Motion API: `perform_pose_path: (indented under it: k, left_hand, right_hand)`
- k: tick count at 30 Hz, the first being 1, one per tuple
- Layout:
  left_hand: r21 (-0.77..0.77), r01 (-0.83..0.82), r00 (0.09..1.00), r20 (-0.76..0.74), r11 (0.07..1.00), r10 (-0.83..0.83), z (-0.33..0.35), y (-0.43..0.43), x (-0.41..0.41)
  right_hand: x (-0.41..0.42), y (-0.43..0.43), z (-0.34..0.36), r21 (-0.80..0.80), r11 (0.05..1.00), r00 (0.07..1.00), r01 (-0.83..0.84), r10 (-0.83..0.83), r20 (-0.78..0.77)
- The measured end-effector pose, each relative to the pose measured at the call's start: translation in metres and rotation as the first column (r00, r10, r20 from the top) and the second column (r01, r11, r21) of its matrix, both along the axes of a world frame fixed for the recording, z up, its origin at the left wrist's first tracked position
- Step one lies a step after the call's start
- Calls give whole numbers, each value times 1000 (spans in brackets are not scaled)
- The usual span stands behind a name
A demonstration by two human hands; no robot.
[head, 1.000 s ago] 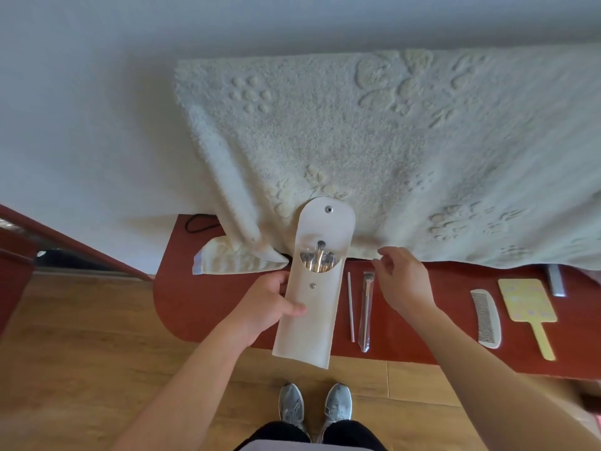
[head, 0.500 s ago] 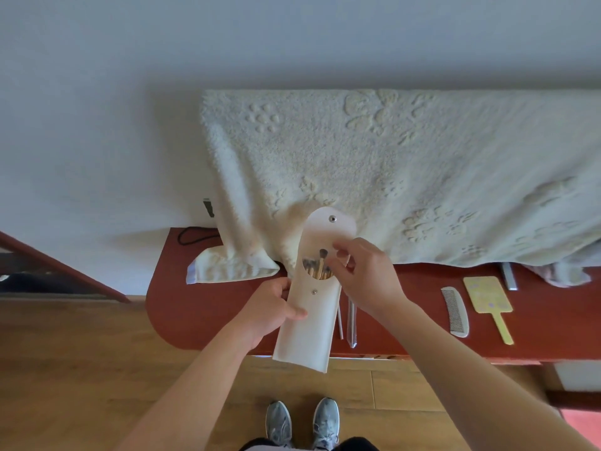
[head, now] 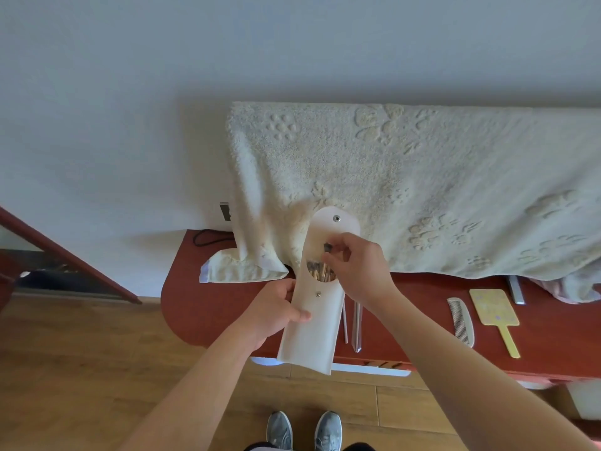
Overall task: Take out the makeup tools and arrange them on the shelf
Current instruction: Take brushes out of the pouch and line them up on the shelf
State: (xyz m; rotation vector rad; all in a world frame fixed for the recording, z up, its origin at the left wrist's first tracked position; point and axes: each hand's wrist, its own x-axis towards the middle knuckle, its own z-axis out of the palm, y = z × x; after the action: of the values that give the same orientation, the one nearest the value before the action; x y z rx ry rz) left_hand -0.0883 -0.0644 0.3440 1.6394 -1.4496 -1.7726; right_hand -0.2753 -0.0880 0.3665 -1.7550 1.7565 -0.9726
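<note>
Left hand [head: 273, 312] grips the white pouch [head: 312, 333] by its left edge, thumb curled across the front and fingers behind. The pouch is held tilted above the near edge of the red shelf [head: 201, 307], with its flap open and standing up against the cream towel [head: 422, 190]. Right hand [head: 357, 271] is at the pouch mouth, thumb and fingertips pinching the dark head of one brush [head: 327, 247], which sticks up above the rest. More brushes [head: 317, 271] sit bunched inside the oval opening. The right hand covers the right side of the mouth, so I cannot tell how many there are.

Two tools already lie on the shelf just right of the pouch: a thin pale stick [head: 344, 323] and a clear-sleeved tool [head: 357, 327], side by side, their far ends hidden by the right wrist. Further right lie a white comb [head: 461, 320] and a yellow paddle with a handle [head: 492, 310], near each other but apart. A metal strip [head: 516, 289] pokes out from under the towel's hem.

The towel hangs down the wall and covers the far strip of the shelf; its left corner is folded onto the shelf. A black cord [head: 208, 237] lies at the far left of the shelf. Wood floor and grey shoes [head: 279, 429] are below.
</note>
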Motion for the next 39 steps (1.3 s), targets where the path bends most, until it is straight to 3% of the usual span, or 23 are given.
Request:
perform_pose_path:
  k: [18, 30, 39]
  left_hand:
    - [41, -31, 997, 75, 999, 27, -18, -2, -10]
    - [51, -61, 997, 49, 997, 58, -27, -22, -26]
    - [38, -72, 997, 41, 997, 70, -43, -27, -33]
  right_hand:
    - [-68, -41, 27, -29, 967, 912, 252, -227, 341]
    - [-108, -23, -50, 210, 958, 973, 195, -215, 78]
    - [-122, -12, -126, 392, 903, 975, 175, -214, 57]
